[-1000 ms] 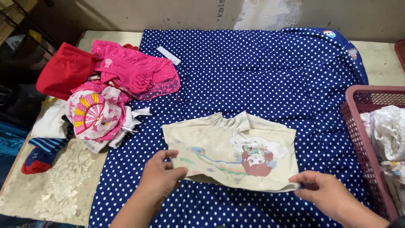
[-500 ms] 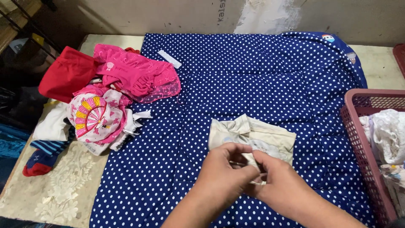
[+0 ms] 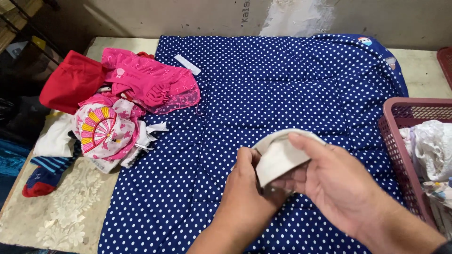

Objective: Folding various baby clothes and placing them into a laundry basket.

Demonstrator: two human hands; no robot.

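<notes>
A small cream garment (image 3: 278, 155), folded into a compact bundle, is held up just above the blue polka-dot blanket (image 3: 282, 80). My left hand (image 3: 247, 193) grips its lower left side with the thumb on top. My right hand (image 3: 336, 183) wraps over its right side, fingers curled across the top edge. Most of the garment's print is hidden inside the fold.
A pile of clothes lies at the left: a red piece (image 3: 70, 84), a pink lacy one (image 3: 150, 84), a white one with a fan print (image 3: 101, 129), striped socks (image 3: 47, 171). A dark pink mesh basket (image 3: 400, 141) with white laundry (image 3: 435, 146) stands at the right edge.
The cream garment was spread flat on the blanket a second ago; both hands have since folded it up and lifted it into a small bundle.
</notes>
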